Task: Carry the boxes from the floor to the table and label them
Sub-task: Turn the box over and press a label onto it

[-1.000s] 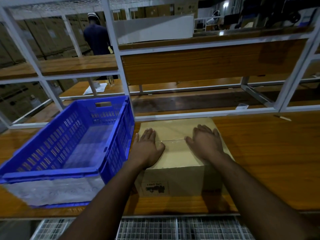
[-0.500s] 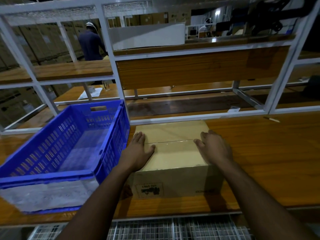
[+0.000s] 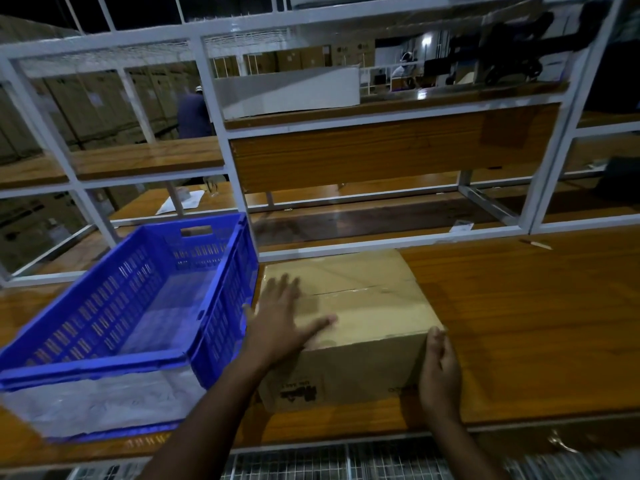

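Your left hand [image 3: 280, 323] lies flat, fingers spread, on top of the cardboard box [image 3: 360, 306] on the table [image 3: 519, 323]; your right hand [image 3: 440, 372] cups its near right corner.

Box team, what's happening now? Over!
Left hand flat on box top. Right hand at its near right corner. Blue crate close beside on table.

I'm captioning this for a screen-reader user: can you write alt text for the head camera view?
A person's left hand lies flat on top of a taped cardboard box on a wooden table, while the right hand holds its near right corner. A blue plastic crate sits right beside the box on the left, with a white metal shelf frame behind.
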